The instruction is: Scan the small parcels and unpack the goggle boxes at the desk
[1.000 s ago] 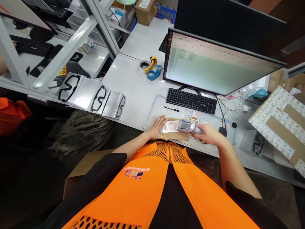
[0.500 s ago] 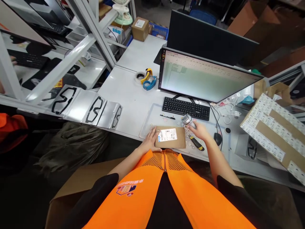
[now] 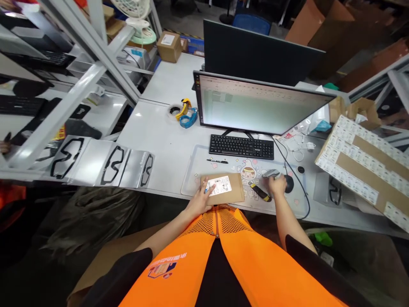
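Left hand: the left hand [image 3: 200, 199] lies flat and open on the near left corner of the parcel [image 3: 223, 189], fingers spread on top; it presses the parcel, it does not grip it.
Right hand: the right hand [image 3: 276, 185] is curled around the grey scanner [image 3: 271, 174]; the fingers are closed on the handle and the scanner is low, close to the mat [image 3: 191, 181].
Parcel: a flat brown carton with a white label [image 3: 219, 186] facing up; it lies on the mat at the front edge of the worktop [image 3: 153, 140], directly before the body.
Long axis: the parcel's long side runs left to right, almost parallel to the worktop edge.
Direction: the parcel is just to the left of the right hand and apart from it; a yellow-black knife [image 3: 259, 192] lies between them.
Nearer hand: the left, already touching.
Behind: keyboard [image 3: 241, 147], pen [image 3: 217, 161] and monitor [image 3: 255, 106]; a mouse [image 3: 289, 183] just right of the scanner.
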A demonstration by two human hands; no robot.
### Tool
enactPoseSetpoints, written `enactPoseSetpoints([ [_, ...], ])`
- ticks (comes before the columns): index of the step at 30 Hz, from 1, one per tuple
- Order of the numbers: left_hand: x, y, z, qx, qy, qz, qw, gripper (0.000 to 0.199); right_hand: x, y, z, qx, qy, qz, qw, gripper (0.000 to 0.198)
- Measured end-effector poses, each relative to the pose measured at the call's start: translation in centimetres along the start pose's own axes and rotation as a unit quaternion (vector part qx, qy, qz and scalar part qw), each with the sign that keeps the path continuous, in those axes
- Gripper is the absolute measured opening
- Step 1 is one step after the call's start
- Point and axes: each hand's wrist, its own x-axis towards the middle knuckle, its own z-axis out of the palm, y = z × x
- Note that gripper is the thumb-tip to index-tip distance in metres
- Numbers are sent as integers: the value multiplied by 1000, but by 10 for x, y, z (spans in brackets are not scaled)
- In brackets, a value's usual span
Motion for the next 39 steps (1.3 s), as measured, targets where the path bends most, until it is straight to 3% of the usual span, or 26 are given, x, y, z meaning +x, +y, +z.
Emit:
enactPoseSetpoints([
  [3, 0, 5, -18, -1, -3, -12, 1000, 96, 32, -17, -7, 4, -11, -16, 1000, 67],
  [9, 21, -1, -62, -45, -10, -21, 999, 74, 93, -69, 7, 11, -157, -46, 986, 59],
  [14, 38, -12, -90, -115, -6, -2, 993, 67, 108, -88, 21, -1, -176, -47, 983, 55],
  [20, 54, -16, -112, -159, 3, -4, 987, 63, 121, -104, 17, -2, -194, -85, 977, 52],
  [25, 70, -23, -128, -202, -60, -19, 977, 58, 81, -97, 19, 39, -152, -146, 977, 58],
  [30, 86, -22, -136, -178, -82, -2, 981, 48, -1, -30, 53, 35, -160, -145, 976, 54],
  [33, 94, -23, -137, -153, -84, -45, 984, 39, -42, 8, 80, -17, -141, -149, 978, 54],
  [36, 92, -24, -132, -92, -42, -85, 991, 40, -63, 27, 97, -32, -101, -157, 982, 56],
  [39, 75, -14, -112, -38, 51, -73, 995, 48, -61, 32, 102, 24, -83, -157, 984, 55],
])
